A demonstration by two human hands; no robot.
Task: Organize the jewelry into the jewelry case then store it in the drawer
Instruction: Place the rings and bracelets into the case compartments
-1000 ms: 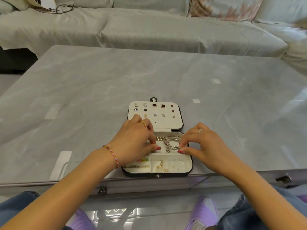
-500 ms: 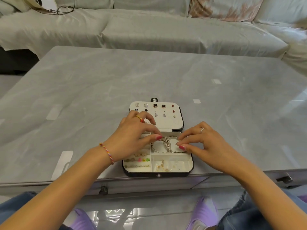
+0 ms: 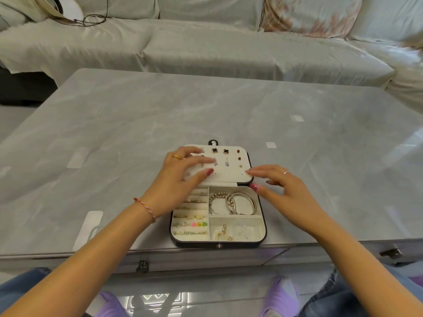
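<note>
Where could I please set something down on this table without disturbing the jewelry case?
The grey marble table is bare left of the open black jewelry case, right of it, and beyond its lid toward the pale covered sofa. It is crowded at the near edge, where both hands, left and right, reach over the case.

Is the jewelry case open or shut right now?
Open. The jewelry case has its lid laid flat back, compartments and bangles exposed.

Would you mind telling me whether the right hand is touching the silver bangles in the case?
Apart. The head view shows the right hand off the case's right edge, with bare cream lining visible between its thumb tip and the silver bangles.
</note>
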